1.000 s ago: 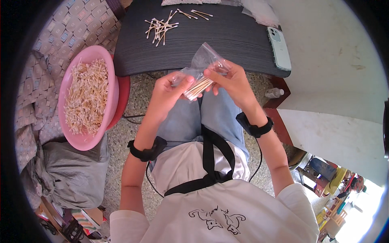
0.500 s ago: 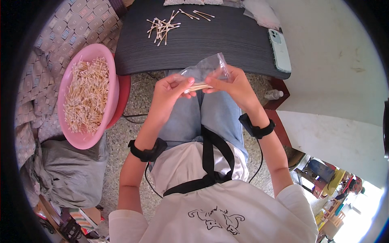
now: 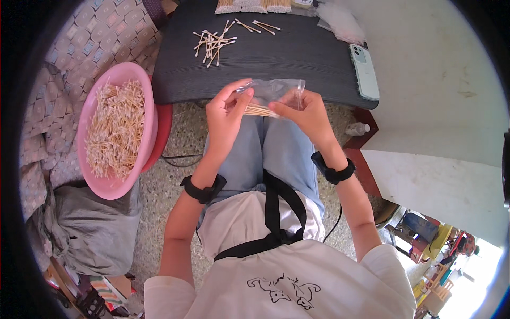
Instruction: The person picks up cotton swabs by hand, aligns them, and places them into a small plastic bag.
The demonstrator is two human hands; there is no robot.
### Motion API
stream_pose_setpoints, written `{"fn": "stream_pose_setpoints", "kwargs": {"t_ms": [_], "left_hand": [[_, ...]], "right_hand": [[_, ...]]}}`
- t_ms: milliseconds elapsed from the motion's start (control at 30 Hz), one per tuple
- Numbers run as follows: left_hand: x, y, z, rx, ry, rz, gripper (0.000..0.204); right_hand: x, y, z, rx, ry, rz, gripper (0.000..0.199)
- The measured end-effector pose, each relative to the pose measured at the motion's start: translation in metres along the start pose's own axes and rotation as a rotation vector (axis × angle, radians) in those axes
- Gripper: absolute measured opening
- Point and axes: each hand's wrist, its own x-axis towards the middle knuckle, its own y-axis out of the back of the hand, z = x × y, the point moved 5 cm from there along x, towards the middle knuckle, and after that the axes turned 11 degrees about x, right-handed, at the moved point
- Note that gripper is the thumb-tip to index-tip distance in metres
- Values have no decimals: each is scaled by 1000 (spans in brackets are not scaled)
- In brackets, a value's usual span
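Note:
Above my lap, close to the table's near edge, a clear plastic bag (image 3: 277, 87) is stretched between both hands. A small bundle of cotton swabs (image 3: 258, 110) lies along its lower side, seemingly inside the film. My left hand (image 3: 226, 114) grips the left end, thumb on top, with the fingers behind partly hidden. At the other end, my right hand (image 3: 308, 112) pinches the bag by the swab tips, its thumb pressed on the near side. Beyond them on the dark table (image 3: 287, 58) lies a loose pile of cotton swabs (image 3: 213, 45), with a few more to its right.
A pink basin (image 3: 147, 133) full of cotton swabs rests on something red at the left. Packed swab bundles (image 3: 254, 6) line the table's far edge. Flat plastic bags (image 3: 342, 22) and a pale phone (image 3: 364, 72) occupy the right side, beside a wall (image 3: 430, 80).
The bag has spread wider and flatter between my hands. My left hand has turned more upright, its fingers reaching farther up behind the bag. The loose swabs on the table look unchanged.

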Motion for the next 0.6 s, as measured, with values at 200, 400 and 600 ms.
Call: {"fn": "stream_pose_setpoints", "kwargs": {"t_ms": [200, 400, 600], "left_hand": [[6, -4, -6, -92, 63, -157, 20], [5, -2, 0, -32, 88, -129, 19], [2, 6, -9, -44, 166, -159, 23]], "right_hand": [[-3, 0, -4, 74, -101, -70, 15], [0, 2, -2, 56, -36, -33, 15], [3, 6, -1, 93, 39, 40, 16]]}}
